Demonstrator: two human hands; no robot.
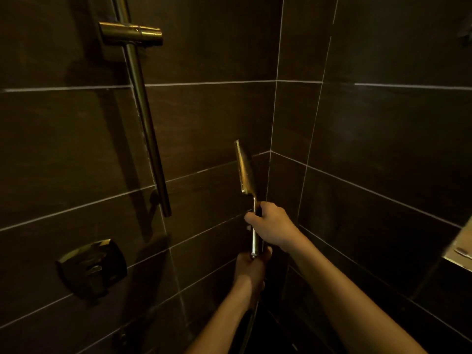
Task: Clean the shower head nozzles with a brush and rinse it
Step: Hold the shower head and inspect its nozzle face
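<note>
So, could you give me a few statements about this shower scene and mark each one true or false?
1. The right hand grips the shower head by its handle. True.
2. The shower head sits in the holder on the slide bar. False: the holder is empty, and both hands hold the shower head.
3. The left hand holds a brush. False: it holds the handle's lower end, and no brush shows.
4. The left hand is below the right hand on the handle. True.
</note>
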